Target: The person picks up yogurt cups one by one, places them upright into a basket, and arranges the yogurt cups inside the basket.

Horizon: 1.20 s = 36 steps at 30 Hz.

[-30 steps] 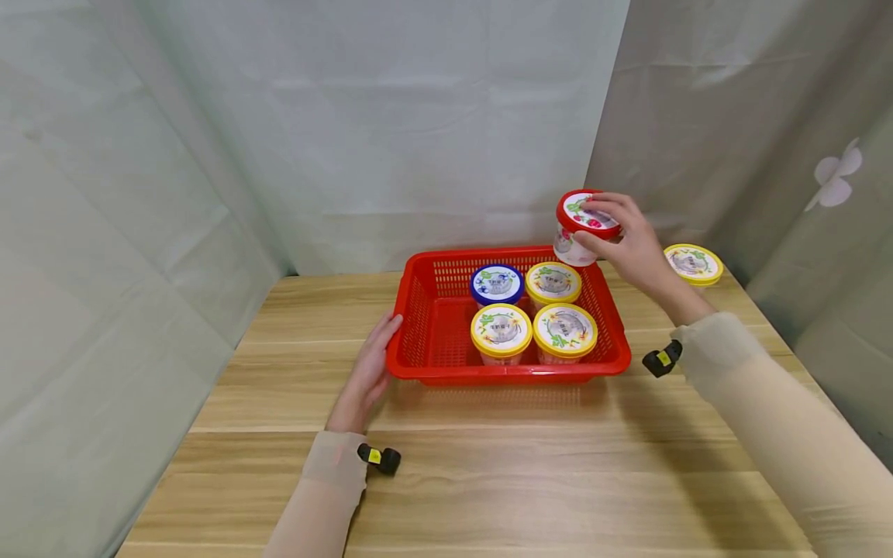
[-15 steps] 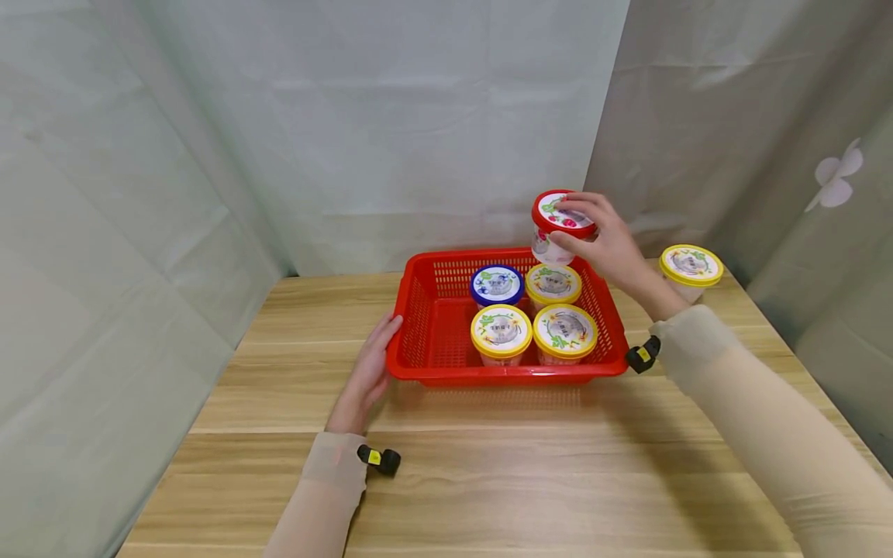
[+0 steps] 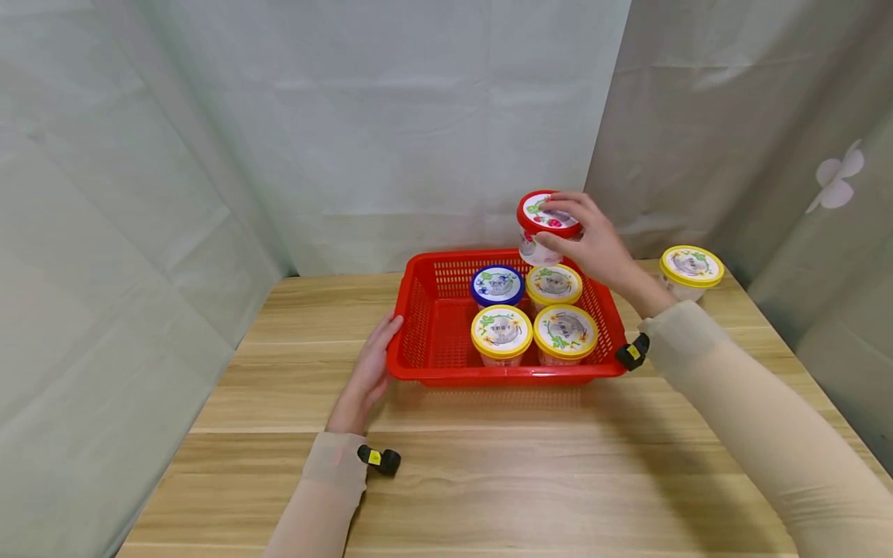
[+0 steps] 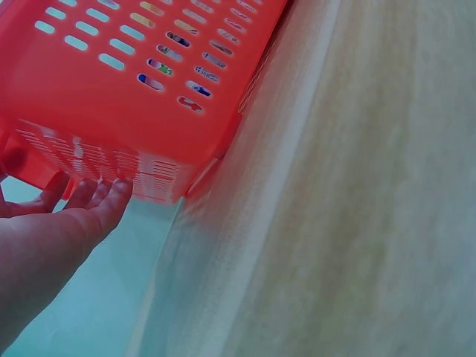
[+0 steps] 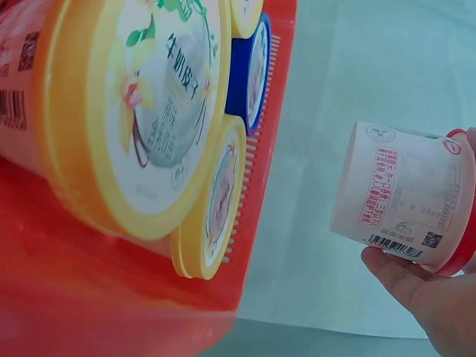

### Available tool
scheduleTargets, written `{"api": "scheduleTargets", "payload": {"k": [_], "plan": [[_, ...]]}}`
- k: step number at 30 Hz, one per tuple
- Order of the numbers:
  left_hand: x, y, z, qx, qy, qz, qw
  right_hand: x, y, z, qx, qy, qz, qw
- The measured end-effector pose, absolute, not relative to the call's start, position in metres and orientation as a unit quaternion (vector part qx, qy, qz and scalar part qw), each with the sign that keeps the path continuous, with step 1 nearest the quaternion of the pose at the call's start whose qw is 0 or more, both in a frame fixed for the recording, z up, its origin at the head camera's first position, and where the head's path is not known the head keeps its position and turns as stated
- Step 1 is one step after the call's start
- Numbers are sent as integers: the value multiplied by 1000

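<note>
My right hand (image 3: pixel 589 240) holds a paper tub with a red lid (image 3: pixel 549 214) by its upper part, raised above the back right of the red basket (image 3: pixel 446 372). In the right wrist view the white tub (image 5: pixel 398 197) is tilted by the camera's angle, its printed side showing. My left hand (image 3: pixel 370 364) grips the basket's left end at the rim; the left wrist view has its fingers (image 4: pixel 108 197) against the slotted side wall. Inside the basket stand a blue-lidded tub (image 3: pixel 497 285) and three yellow-lidded tubs, one at the front (image 3: pixel 501 329).
Another yellow-lidded tub (image 3: pixel 691 267) stands on the wooden table (image 3: pixel 488 480) right of the basket, partly behind my right forearm. The basket's left part shows its bare red floor. Pale curtains (image 3: pixel 418 139) hang behind and at both sides.
My right hand has carried the red-lidded tub leftward, from the basket's back right corner to above the back yellow-lidded tub. My left hand and the basket stay put.
</note>
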<state>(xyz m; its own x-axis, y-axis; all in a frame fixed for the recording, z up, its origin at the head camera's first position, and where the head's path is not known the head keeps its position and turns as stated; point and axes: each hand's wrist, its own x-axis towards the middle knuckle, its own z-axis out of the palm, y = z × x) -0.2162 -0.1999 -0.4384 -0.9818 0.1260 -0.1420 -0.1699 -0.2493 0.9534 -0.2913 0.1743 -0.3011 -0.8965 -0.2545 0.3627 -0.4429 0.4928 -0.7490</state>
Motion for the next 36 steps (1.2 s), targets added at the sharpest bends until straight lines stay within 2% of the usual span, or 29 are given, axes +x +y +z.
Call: {"api": "scheduleTargets", "payload": {"k": [36], "plan": [[-212, -199, -436, -35, 599, 795, 92, -301, 113, -309, 257, -851, 457, 31]]}}
